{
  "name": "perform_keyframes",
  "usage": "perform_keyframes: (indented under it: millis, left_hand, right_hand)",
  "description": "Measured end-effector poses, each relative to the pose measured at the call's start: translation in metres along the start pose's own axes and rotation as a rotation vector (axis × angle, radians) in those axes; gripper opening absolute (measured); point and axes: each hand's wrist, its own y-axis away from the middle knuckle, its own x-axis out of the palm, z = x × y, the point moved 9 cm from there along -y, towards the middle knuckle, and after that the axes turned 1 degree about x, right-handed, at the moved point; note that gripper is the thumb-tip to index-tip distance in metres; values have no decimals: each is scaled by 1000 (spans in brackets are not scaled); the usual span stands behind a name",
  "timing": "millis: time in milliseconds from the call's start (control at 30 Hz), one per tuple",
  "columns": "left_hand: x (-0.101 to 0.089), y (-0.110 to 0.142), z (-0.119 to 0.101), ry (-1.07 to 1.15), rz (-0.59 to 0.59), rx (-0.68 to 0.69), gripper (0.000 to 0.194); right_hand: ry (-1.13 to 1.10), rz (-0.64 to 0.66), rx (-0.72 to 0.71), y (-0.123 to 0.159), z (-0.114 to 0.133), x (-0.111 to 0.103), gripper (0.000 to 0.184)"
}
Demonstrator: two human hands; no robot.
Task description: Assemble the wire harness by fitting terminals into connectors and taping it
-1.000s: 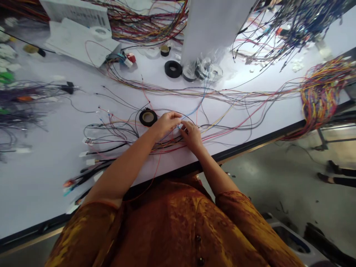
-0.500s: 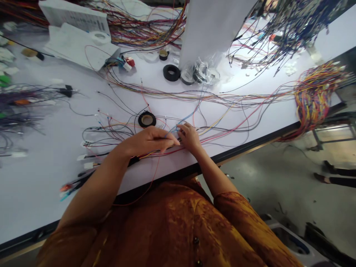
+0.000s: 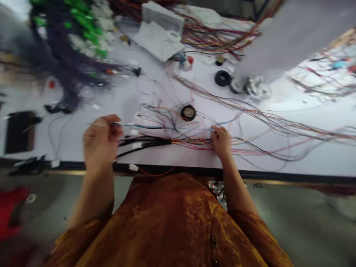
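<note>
Your left hand (image 3: 101, 142) is raised at the near table edge, wrist up, fingers curled shut on a thin blue-and-black wire (image 3: 139, 127); it's a bit blurred, but the wire runs straight out of the fist toward the middle of the table; your right hand (image 3: 221, 141) sits well apart, palm down on the loose wires, forearm coming straight up from your orange-brown patterned sleeve (image 3: 244, 218); its fingertips (image 3: 214, 130) are on the wires, but you can't tell whether they're pinching anything.

The wire harness (image 3: 169, 141) lies flat on the white table (image 3: 69, 137) between your hands, just inside the black table edge (image 3: 178, 168); black sheathed leads (image 3: 144, 141) run left, with thin red, yellow and pink wires running right past your right hand; small white connectors (image 3: 136, 145) sit on the leads; a roll of black tape (image 3: 188, 112) lies just beyond the harness; a second black tape roll (image 3: 223, 78) sits further out, beside a clear plastic bag (image 3: 256, 88); a dark wire bunch with green and white connectors (image 3: 75, 40) is at far left.
</note>
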Motion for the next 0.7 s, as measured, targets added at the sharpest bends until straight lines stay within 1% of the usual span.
perform_keyframes:
  millis: [33, 67, 100, 133, 167, 200, 233, 267, 300, 333, 367, 400, 433, 500, 567, 633, 667, 700]
  left_hand:
    - [-14, 10, 1, -30, -27, 18, 25]
    - [-24, 20, 2, -67, -31, 44, 25]
    - [-30, 30, 7, -104, -14, 43, 23]
    - [-35, 38, 12, -127, 4, 27, 22]
    - [-38, 45, 17, -140, 21, 7, 22]
    - [-40, 50, 20, -144, 38, -3, 23]
    - [-42, 54, 22, -144, 62, -6, 24]
    - [-43, 58, 22, -152, 97, -5, 25]
    - [-44, 61, 20, -169, 140, -1, 26]
    - [-46, 64, 19, -197, 184, 4, 28]
    - [-49, 67, 19, -245, 224, 11, 30]
    - [-54, 70, 19, -322, 259, 24, 33]
    - [-60, 73, 20, -430, 295, 46, 36]
    - [-68, 81, 28, -701, 390, 118, 39]
    - [-68, 91, 41, -933, 521, 207, 29]
    - [-66, 97, 52, -1021, 610, 259, 14]
    - [-66, 98, 56, -1015, 621, 255, 10]
    - [-68, 96, 58, -981, 607, 229, 8]
  right_hand:
    - [44, -9, -17, 1, 5, -3, 38]
    - [107, -27, -44, 3, 14, -6, 37]
    - [169, -47, -98, 6, 31, -8, 36]
    - [206, -81, -171, 10, 54, -9, 36]
    - [195, -98, -263, 16, 82, -8, 37]
    - [142, -60, -386, 25, 116, 0, 39]
    - [54, 13, -516, 36, 153, 12, 40]
    - [-47, 115, -633, 50, 189, 27, 40]
    - [-138, 239, -712, 63, 221, 45, 42]
    - [-237, 360, -743, 73, 247, 63, 41]
    - [-322, 466, -741, 81, 267, 79, 38]
    - [-383, 534, -724, 86, 281, 93, 33]
    - [-435, 579, -698, 89, 291, 105, 27]
    - [-505, 610, -655, 91, 298, 118, 16]
    - [-556, 627, -630, 92, 298, 125, 7]
    - [-589, 652, -608, 94, 296, 129, 1]
    - [-598, 659, -595, 94, 294, 130, 3]
    - [-608, 663, -581, 95, 292, 132, 6]
